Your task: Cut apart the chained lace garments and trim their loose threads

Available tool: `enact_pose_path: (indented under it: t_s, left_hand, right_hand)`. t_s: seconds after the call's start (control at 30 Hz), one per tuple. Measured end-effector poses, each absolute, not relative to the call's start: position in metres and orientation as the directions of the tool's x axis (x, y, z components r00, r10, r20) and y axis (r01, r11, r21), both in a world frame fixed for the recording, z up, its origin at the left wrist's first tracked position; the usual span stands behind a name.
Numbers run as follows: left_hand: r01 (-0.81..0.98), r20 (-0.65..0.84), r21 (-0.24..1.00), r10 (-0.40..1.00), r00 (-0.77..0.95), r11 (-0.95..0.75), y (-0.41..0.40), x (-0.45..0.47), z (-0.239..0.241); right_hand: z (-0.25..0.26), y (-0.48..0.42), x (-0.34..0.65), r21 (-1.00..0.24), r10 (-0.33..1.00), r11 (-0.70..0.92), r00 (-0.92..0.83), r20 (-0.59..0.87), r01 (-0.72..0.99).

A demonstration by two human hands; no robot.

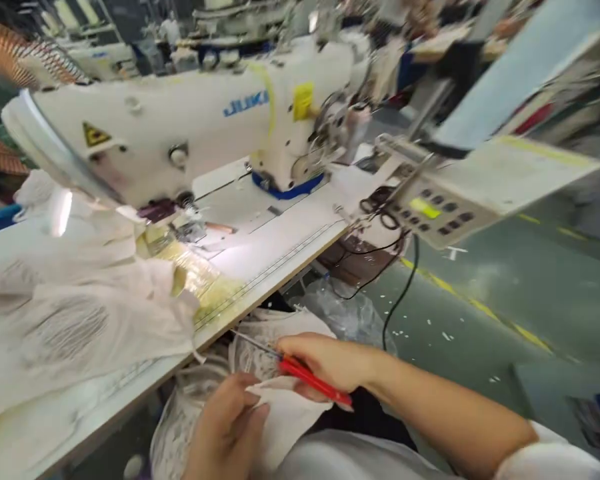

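Observation:
Low in front of me, below the table edge, my left hand (230, 423) pinches the edge of a piece of white fabric (286, 419) between thumb and fingers. My right hand (325, 363) is closed round a red-handled tool (316, 381) with a thin metal blade or shaft pointing left toward the table edge. Blur hides whether it is a pair of scissors. White lacy fabric (253, 357) hangs or lies in my lap behind both hands. More white garment pieces (80, 320) are heaped on the left of the sewing table.
A white sewing machine (165, 127) stands on the table (285, 223), its needle area lit. A control panel (435, 213) juts out at right, with black-handled scissors (380, 210) beside it. Cables and a clear plastic bag (337, 307) hang below. Scraps dot the green floor (460, 293).

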State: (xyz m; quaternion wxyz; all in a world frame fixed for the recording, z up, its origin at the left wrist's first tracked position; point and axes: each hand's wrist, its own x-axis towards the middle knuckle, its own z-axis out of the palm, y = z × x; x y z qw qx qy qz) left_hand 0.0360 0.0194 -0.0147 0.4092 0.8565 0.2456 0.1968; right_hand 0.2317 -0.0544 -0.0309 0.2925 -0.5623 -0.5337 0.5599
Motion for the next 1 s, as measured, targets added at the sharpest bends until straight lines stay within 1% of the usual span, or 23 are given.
enact_pose_path:
  t_s: [0.1, 0.2, 0.27, 0.33, 0.4, 0.47, 0.5, 0.53, 0.57, 0.63, 0.73, 0.8, 0.9, 1.0]
  left_hand:
    - [0.199, 0.124, 0.849, 0.551, 0.826, -0.490, 0.026, 0.034, -0.015]
    - [0.153, 0.150, 0.877, 0.562, 0.814, -0.456, 0.026, 0.035, -0.015]
    - [0.165, 0.142, 0.888, 0.597, 0.790, -0.430, 0.025, 0.035, -0.019]
    - [0.198, 0.119, 0.895, 0.641, 0.758, -0.400, 0.025, 0.035, -0.023]
    - [0.236, 0.097, 0.896, 0.683, 0.724, -0.377, 0.026, 0.034, -0.027]
    - [0.298, 0.059, 0.893, 0.746, 0.664, -0.336, 0.026, 0.032, -0.030]
    - [0.331, 0.032, 0.895, 0.783, 0.621, -0.300, 0.025, 0.031, -0.031]
    - [0.356, 0.003, 0.899, 0.819, 0.574, -0.253, 0.025, 0.031, -0.033]
    - [0.371, -0.027, 0.906, 0.847, 0.530, -0.203, 0.024, 0.030, -0.035]
    - [0.370, -0.070, 0.921, 0.881, 0.467, -0.124, 0.022, 0.029, -0.038]
    - [0.331, -0.081, 0.941, 0.907, 0.413, -0.067, 0.018, 0.028, -0.040]
    - [0.293, -0.122, 0.956, 0.911, 0.395, 0.001, 0.016, 0.027, -0.039]
    - [0.210, -0.253, 0.961, 0.881, 0.400, 0.181, 0.016, 0.027, -0.036]
    - [0.158, -0.414, 0.909, 0.790, 0.453, 0.385, 0.018, 0.027, -0.034]
  right_hand:
    - [-0.035, -0.058, 0.239, -0.899, 0.918, -0.263, -0.197, -0.345, 0.351]
    - [-0.038, -0.059, 0.236, -0.865, 0.915, -0.302, -0.132, -0.381, 0.401]
    - [-0.040, -0.059, 0.234, -0.857, 0.914, -0.333, -0.088, -0.395, 0.394]
    - [-0.042, -0.060, 0.233, -0.866, 0.913, -0.347, -0.081, -0.399, 0.361]
    - [-0.044, -0.062, 0.233, -0.903, 0.916, -0.346, -0.115, -0.384, 0.254]
    - [-0.049, -0.067, 0.231, -0.941, 0.930, -0.338, -0.144, -0.339, 0.033]
    - [-0.051, -0.070, 0.230, -0.941, 0.938, -0.328, -0.150, -0.313, -0.085]
    - [-0.054, -0.073, 0.228, -0.931, 0.944, -0.318, -0.152, -0.293, -0.181]
    - [-0.057, -0.076, 0.226, -0.920, 0.948, -0.311, -0.146, -0.283, -0.236]
    - [-0.061, -0.081, 0.221, -0.930, 0.952, -0.303, -0.110, -0.286, -0.206]
    - [-0.065, -0.084, 0.216, -0.963, 0.963, -0.267, 0.016, -0.268, -0.043]
    - [-0.066, -0.084, 0.214, -0.970, 0.969, -0.237, 0.076, -0.233, 0.052]
    - [-0.066, -0.083, 0.213, -0.974, 0.976, -0.194, 0.123, -0.180, 0.118]
    - [-0.065, -0.082, 0.213, -0.985, 0.986, -0.122, 0.128, -0.106, 0.126]
